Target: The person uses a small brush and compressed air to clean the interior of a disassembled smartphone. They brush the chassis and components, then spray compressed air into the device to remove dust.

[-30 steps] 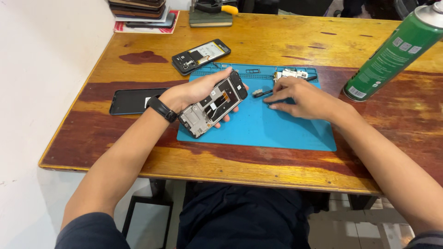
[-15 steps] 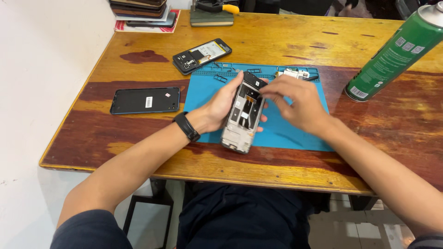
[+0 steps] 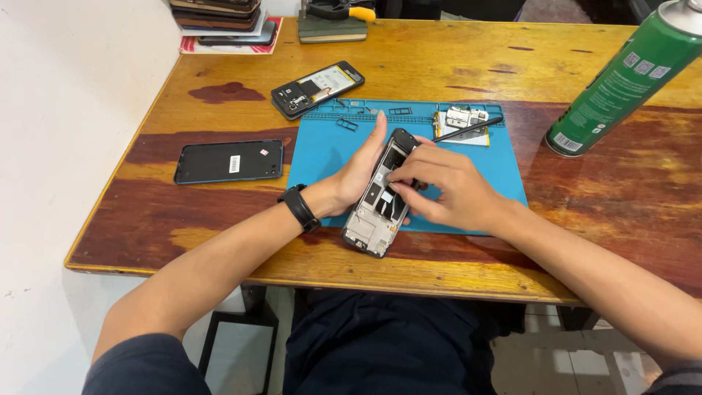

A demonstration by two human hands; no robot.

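Steadiness matters most: my left hand [image 3: 358, 175] clamps the opened phone [image 3: 382, 194] tilted over the blue mat [image 3: 468, 157], while my right hand [image 3: 439, 186] pinches something inside it, so I should go gently.

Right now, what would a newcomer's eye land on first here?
Both hands meet over an opened phone on the blue mat: the left hand cradles it, the right hand works inside. A green spray can looms at the table's right, and a black back cover lies to the left.
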